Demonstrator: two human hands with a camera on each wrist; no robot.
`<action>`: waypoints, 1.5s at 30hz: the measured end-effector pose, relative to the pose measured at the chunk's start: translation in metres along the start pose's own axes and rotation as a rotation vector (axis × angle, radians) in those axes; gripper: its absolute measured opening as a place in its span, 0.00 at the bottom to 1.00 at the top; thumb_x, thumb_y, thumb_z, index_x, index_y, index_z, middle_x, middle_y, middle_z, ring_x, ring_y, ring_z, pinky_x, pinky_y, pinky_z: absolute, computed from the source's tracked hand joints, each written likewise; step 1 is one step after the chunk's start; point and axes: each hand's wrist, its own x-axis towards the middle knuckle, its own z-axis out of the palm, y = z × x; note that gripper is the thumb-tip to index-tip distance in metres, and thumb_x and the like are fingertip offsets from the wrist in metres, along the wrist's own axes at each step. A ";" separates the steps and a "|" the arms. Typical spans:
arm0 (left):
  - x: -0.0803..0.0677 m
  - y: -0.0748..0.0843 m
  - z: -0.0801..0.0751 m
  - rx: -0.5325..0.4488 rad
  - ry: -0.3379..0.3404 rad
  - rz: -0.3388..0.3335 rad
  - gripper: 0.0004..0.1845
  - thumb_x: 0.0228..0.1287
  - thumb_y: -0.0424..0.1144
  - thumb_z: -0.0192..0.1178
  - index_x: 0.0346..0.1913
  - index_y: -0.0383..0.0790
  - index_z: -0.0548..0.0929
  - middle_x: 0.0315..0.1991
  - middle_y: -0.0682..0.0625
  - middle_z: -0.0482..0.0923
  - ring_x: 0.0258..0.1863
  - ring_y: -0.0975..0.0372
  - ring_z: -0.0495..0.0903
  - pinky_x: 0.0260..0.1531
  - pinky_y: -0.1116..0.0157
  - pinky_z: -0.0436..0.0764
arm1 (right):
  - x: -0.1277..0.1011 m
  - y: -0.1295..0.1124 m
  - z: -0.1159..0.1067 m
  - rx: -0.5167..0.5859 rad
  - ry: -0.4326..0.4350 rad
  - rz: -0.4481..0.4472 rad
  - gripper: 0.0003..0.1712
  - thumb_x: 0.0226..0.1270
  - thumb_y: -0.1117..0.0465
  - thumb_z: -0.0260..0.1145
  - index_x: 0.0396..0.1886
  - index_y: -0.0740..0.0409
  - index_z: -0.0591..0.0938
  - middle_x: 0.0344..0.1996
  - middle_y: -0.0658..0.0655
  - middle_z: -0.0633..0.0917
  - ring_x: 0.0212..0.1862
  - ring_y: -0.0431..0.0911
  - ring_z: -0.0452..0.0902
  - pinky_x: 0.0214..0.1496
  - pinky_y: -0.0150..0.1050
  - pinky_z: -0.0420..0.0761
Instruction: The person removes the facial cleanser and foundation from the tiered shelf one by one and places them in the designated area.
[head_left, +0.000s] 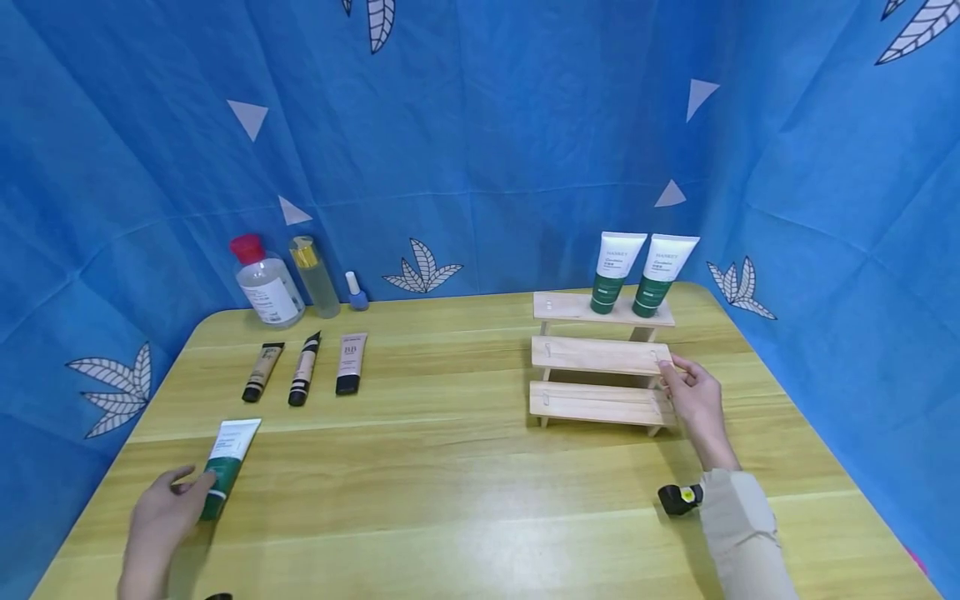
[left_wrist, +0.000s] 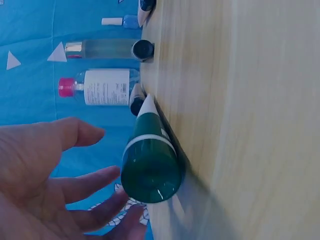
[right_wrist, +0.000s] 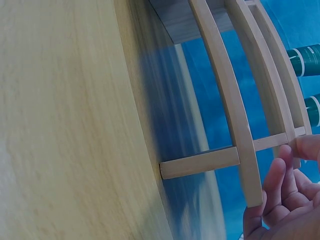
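Observation:
A white and green squeeze tube (head_left: 227, 458) lies on the table at the left, its green cap end towards me. My left hand (head_left: 167, 515) is right beside that end, thumb and fingers spread; in the left wrist view the fingertips (left_wrist: 112, 174) come right up to the green cap (left_wrist: 152, 175). On the right stands a three-tier wooden display rack (head_left: 600, 354). My right hand (head_left: 697, 404) pinches the right end of its middle tier, thumb above and fingers below. Two more white and green tubes (head_left: 618, 271) stand upright, caps down, on the top tier.
Three small cosmetic tubes (head_left: 303, 371) lie on the left of the table (head_left: 450, 500). Behind them stand a clear bottle with a red cap (head_left: 267, 287), a gold-capped bottle (head_left: 318, 283) and a blue nail polish bottle (head_left: 357, 296). A blue curtain (head_left: 480, 125) hangs around the table.

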 end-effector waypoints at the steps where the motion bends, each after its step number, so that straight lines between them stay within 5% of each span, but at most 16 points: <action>1: -0.002 0.003 0.001 -0.008 0.042 0.012 0.36 0.69 0.52 0.45 0.64 0.21 0.62 0.57 0.22 0.64 0.54 0.34 0.66 0.49 0.44 0.70 | 0.000 0.000 0.000 0.001 0.001 0.001 0.35 0.70 0.45 0.55 0.67 0.64 0.67 0.24 0.37 0.78 0.28 0.32 0.73 0.28 0.27 0.73; 7: -0.011 0.023 0.012 -0.101 0.296 0.156 0.24 0.69 0.41 0.50 0.58 0.24 0.72 0.55 0.26 0.69 0.54 0.38 0.67 0.51 0.44 0.65 | 0.001 0.001 0.001 0.004 0.005 0.013 0.34 0.70 0.46 0.55 0.67 0.64 0.66 0.24 0.36 0.77 0.28 0.31 0.74 0.31 0.27 0.75; 12: -0.013 0.038 0.028 -0.182 0.368 0.299 0.18 0.67 0.36 0.53 0.54 0.27 0.77 0.53 0.30 0.72 0.53 0.41 0.68 0.49 0.47 0.66 | 0.001 0.001 0.001 0.007 0.011 0.010 0.34 0.71 0.47 0.55 0.67 0.65 0.67 0.24 0.36 0.78 0.28 0.31 0.73 0.31 0.26 0.75; 25: -0.016 0.086 0.062 -0.223 0.209 0.468 0.18 0.66 0.34 0.56 0.56 0.31 0.76 0.54 0.33 0.72 0.55 0.44 0.68 0.52 0.47 0.69 | 0.001 0.003 0.003 0.000 0.034 0.030 0.35 0.70 0.44 0.56 0.67 0.63 0.68 0.27 0.40 0.79 0.29 0.32 0.74 0.31 0.26 0.75; 45: -0.027 0.146 0.117 -0.304 0.071 0.660 0.22 0.61 0.32 0.62 0.58 0.30 0.75 0.48 0.35 0.77 0.50 0.44 0.73 0.48 0.52 0.73 | 0.002 0.002 0.002 -0.033 0.005 0.031 0.36 0.70 0.43 0.54 0.69 0.61 0.66 0.28 0.40 0.78 0.31 0.32 0.73 0.31 0.27 0.74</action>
